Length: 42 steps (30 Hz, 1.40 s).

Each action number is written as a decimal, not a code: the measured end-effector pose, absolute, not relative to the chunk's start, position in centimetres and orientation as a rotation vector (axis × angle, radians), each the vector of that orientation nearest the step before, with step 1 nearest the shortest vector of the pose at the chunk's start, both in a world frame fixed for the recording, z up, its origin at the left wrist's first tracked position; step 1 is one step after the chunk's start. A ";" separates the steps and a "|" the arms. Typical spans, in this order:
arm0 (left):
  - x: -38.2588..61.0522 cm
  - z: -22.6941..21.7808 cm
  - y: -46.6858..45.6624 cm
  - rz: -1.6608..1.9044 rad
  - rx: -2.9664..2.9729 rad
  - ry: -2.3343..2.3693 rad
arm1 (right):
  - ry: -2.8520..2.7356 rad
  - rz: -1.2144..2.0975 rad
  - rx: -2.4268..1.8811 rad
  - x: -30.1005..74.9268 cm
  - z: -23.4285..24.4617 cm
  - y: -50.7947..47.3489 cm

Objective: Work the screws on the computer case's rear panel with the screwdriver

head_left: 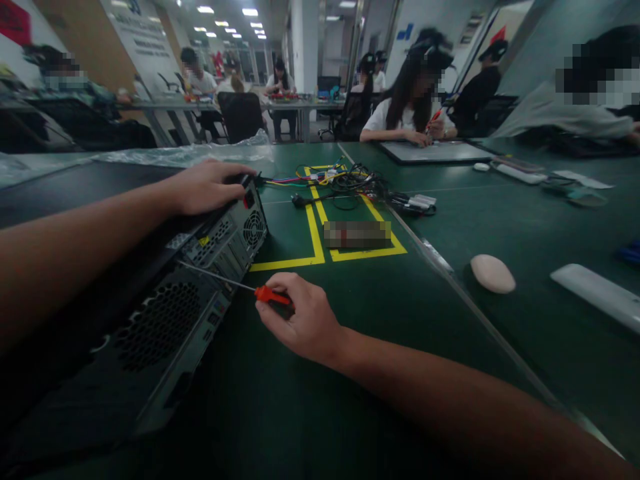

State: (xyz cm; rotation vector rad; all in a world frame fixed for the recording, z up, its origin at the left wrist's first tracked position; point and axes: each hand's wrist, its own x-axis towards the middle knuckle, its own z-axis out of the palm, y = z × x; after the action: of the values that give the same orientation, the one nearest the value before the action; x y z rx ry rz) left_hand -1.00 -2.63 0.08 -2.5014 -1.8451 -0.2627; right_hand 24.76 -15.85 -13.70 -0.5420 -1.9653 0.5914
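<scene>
A black desktop computer case [165, 327] lies on the left, its metal rear panel facing me with fan grilles, ports and slots. My left hand [213, 187] rests on its top near the far rear corner, fingers stretched out and thumb apart. In my right hand [305, 317] is a screwdriver [270, 295] with an orange and black handle, the fingers closed round it. The long thin shaft points left, and its tip is at the rear panel beside the expansion slots. Whether the tip sits in a screw is too small to tell.
Beyond the case, a tangle of cables [357, 179] lies on the green table [400, 387], near yellow tape [290, 264] and a blurred-out block [357, 235]. To the right are a computer mouse [493, 274] and a white elongated object [597, 293]. Several people sit at tables beyond.
</scene>
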 end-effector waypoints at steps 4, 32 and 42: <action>-1.3 0.0 -2.5 -0.287 -2.561 -1.792 | -2.011 0.590 -0.557 24.9 -13.7 -15.6; -1.2 0.4 -2.4 -0.253 -2.534 -1.865 | -1.937 0.747 -0.706 24.4 -13.4 -16.4; -0.9 0.5 -2.7 -0.227 -2.523 -1.871 | -1.925 0.764 -0.652 24.5 -13.6 -16.2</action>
State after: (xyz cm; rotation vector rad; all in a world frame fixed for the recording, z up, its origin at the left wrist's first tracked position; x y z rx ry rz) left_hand -0.90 -2.66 0.53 -2.5233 -1.8712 -0.2268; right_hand 24.48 -16.23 -13.56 -0.6524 -1.9247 0.7639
